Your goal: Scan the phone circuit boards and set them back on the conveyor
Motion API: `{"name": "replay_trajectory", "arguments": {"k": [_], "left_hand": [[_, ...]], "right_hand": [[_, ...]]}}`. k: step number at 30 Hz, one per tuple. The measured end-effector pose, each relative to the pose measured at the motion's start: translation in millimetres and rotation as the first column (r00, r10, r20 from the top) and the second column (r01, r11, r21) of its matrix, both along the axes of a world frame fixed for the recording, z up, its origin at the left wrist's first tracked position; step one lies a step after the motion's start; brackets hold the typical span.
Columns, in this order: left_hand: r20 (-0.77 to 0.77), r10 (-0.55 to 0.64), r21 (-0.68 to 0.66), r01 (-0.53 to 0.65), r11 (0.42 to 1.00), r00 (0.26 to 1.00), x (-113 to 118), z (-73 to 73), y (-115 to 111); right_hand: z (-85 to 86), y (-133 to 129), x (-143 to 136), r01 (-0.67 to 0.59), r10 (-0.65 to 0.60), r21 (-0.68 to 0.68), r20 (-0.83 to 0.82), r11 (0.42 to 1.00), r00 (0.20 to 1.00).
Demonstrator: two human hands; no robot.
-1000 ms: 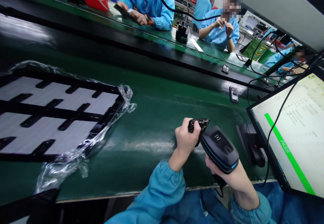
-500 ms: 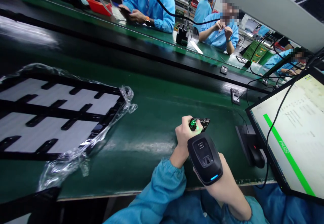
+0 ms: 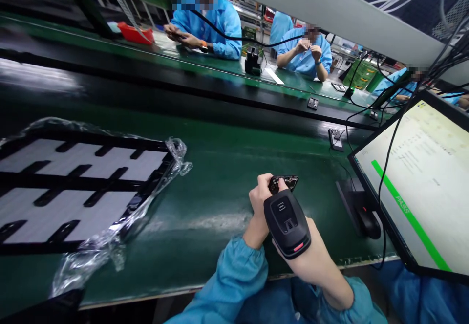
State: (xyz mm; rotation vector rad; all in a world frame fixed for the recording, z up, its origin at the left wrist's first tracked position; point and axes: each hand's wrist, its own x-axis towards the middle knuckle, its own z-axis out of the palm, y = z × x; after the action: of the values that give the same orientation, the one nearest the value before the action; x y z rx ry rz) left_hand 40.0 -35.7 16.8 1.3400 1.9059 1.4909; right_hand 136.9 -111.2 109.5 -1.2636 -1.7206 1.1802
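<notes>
My left hand (image 3: 259,202) pinches a small black circuit part (image 3: 284,183) above the green belt (image 3: 220,167). My right hand (image 3: 308,258) grips a black handheld scanner (image 3: 287,222), whose head points at the part from just behind it. A red light shows on the scanner's rear edge. The scanner hides most of my right hand's fingers.
A monitor (image 3: 421,187) with a green PASS bar stands at right, a black mouse (image 3: 366,221) before it. A black tray in clear plastic wrap (image 3: 76,187) lies at left. Small parts (image 3: 335,138) rest on the belt. Several people in blue coats work across the line.
The scanner swung over from the right and now sits directly behind the part. A green glow lit the part half a second ago and is gone; the scanner's light went from blue to red.
</notes>
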Motion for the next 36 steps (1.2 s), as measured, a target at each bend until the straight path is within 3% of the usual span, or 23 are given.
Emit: {"name": "replay_trajectory", "arguments": {"k": [3, 6, 7, 9, 11, 13, 14, 17, 19, 21, 22, 24, 25, 26, 27, 28, 30, 32, 36], "left_hand": [[0.003, 0.03, 0.005, -0.03, 1.0, 1.0, 4.5, -2.7, 2.8], [0.071, 0.006, -0.021, -0.005, 1.0, 0.997, -1.6, -2.1, 12.0], [0.123, -0.045, -0.038, 0.05, 0.998, 0.991, -7.5, -2.7, 15.9], [0.269, -0.247, -0.057, 0.271, 0.961, 0.931, -23.7, -7.4, 22.7], [0.395, -0.489, -0.007, 0.535, 0.845, 0.778, -40.0, -16.8, 25.3], [0.426, -0.611, 0.051, 0.656, 0.753, 0.667, -47.6, -27.4, 22.1], [0.412, -0.619, 0.052, 0.661, 0.749, 0.669, -45.9, -32.1, 19.6], [0.292, -0.508, -0.074, 0.549, 0.832, 0.81, -21.9, -43.4, 23.4], [0.109, -0.411, -0.152, 0.423, 0.893, 0.905, -6.3, -48.6, 39.0], [-0.121, -0.355, -0.155, 0.335, 0.929, 0.927, -11.0, -49.0, 54.2], [-0.232, -0.337, -0.142, 0.311, 0.94, 0.913, -24.9, -46.9, 57.9], [-0.424, -0.265, -0.174, 0.21, 0.962, 0.866, -77.6, -39.7, 55.4], [-0.504, -0.204, -0.211, 0.11, 0.971, 0.839, -113.8, -35.5, 50.2], [-0.583, -0.111, -0.304, -0.089, 0.949, 0.805, -152.8, -31.6, 43.6], [-0.653, -0.058, -0.417, -0.294, 0.86, 0.755, -191.1, -28.4, 36.4], [-0.677, -0.031, -0.462, -0.391, 0.796, 0.736, -225.1, -26.4, 29.4], [-0.701, -0.055, -0.522, -0.459, 0.719, 0.711, -271.2, -26.5, 18.7], [-0.714, -0.106, -0.549, -0.459, 0.699, 0.692, -285.6, -31.3, 15.1], [-0.751, -0.17, -0.556, -0.472, 0.685, 0.638, -271.4, -31.2, 21.2]], "right_hand": [[-1.9, -3.4, 2.0, -0.013, 0.013, -0.001, -0.001, 1.0, 1.0], [-9.6, -3.8, 10.9, 0.068, -0.068, 0.002, 0.016, 0.998, 0.998], [-14.8, -1.2, 15.9, 0.109, -0.108, -0.019, 0.023, 0.994, 0.994], [-29.7, 8.8, 28.2, 0.214, -0.209, -0.092, 0.064, 0.972, 0.976], [-48.3, 21.9, 41.4, 0.28, -0.272, -0.157, 0.073, 0.947, 0.96], [-66.1, 32.6, 52.3, 0.26, -0.266, -0.223, 0.003, 0.939, 0.964], [-73.5, 36.2, 56.7, 0.215, -0.235, -0.262, -0.045, 0.941, 0.971], [-87.7, 46.5, 69.2, 0.121, -0.131, -0.348, -0.007, 0.93, 0.991], [-93.1, 59.9, 75.3, 0.095, -0.078, -0.342, 0.064, 0.935, 0.995], [-98.5, 78.6, 74.5, 0.02, -0.028, -0.398, -0.014, 0.917, 1.0], [-101.7, 88.7, 71.1, -0.038, -0.013, -0.436, -0.111, 0.899, 0.994], [-109.7, 107.7, 61.1, -0.154, -0.017, -0.479, -0.333, 0.864, 0.943], [-114.4, 116.1, 55.9, -0.189, -0.034, -0.486, -0.414, 0.853, 0.91], [-119.1, 123.1, 51.5, -0.21, -0.051, -0.489, -0.468, 0.847, 0.882], [-123.8, 128.7, 48.2, -0.224, -0.062, -0.492, -0.499, 0.841, 0.865], [-128.1, 132.7, 46.3, -0.237, -0.065, -0.499, -0.515, 0.834, 0.855], [-135.0, 136.9, 45.7, -0.26, -0.062, -0.509, -0.532, 0.821, 0.845], [-138.7, 137.6, 47.3, -0.271, -0.065, -0.515, -0.543, 0.813, 0.837], [-137.1, 135.6, 48.8, -0.275, -0.092, -0.534, -0.56, 0.8, 0.823]]}}
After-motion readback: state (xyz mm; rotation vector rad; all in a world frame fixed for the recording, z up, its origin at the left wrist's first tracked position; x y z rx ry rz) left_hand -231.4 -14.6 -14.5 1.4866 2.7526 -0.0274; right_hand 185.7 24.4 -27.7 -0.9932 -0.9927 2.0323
